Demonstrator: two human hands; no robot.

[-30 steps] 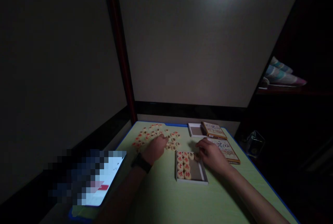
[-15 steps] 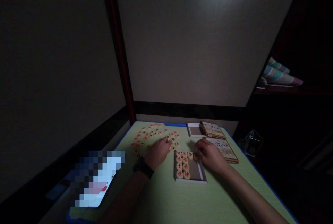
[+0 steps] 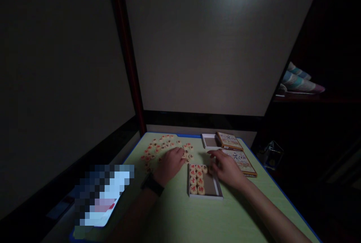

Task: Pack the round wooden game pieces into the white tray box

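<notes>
A shallow white box tray (image 3: 216, 190) lies on the green table (image 3: 180, 216) and holds several round cream game pieces with red marks (image 3: 196, 180). My right hand (image 3: 228, 169) rests at the tray's far right corner, fingers curled; what they hold is hidden. My left hand (image 3: 170, 165), with a dark watch (image 3: 152, 185) on the wrist, lies curled over the near edge of a scatter of loose pieces (image 3: 162, 147) left of the tray.
A second white tray (image 3: 209, 141) and two printed box lids (image 3: 236, 152) lie at the back right. A lit phone screen (image 3: 105, 194) stands at the table's left front. Walls close in behind and left; a dark shelf with folded cloth (image 3: 300, 83) is at right.
My left hand has drawn back a little toward me from the loose pieces. My right hand stays at the tray's far corner. The view has shifted slightly.
</notes>
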